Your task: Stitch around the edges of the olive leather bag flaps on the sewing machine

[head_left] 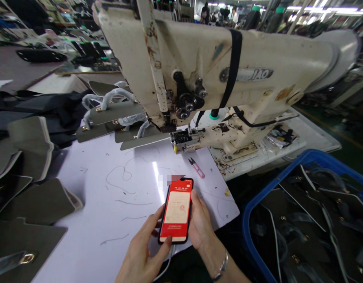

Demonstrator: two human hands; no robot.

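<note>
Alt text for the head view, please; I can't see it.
The person's left hand and right hand hold a phone with a red screen, in front of a cream sewing machine. Pink-handled snips lie on the white tabletop; olive-grey panels lie at left, a blue bin at right.

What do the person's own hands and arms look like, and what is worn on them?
Both the left hand and the right hand are bare, without gloves. A slim, shiny, silver-coloured bracelet circles the right wrist. No sleeve shows; the picture's lower edge cuts off both arms.
</note>
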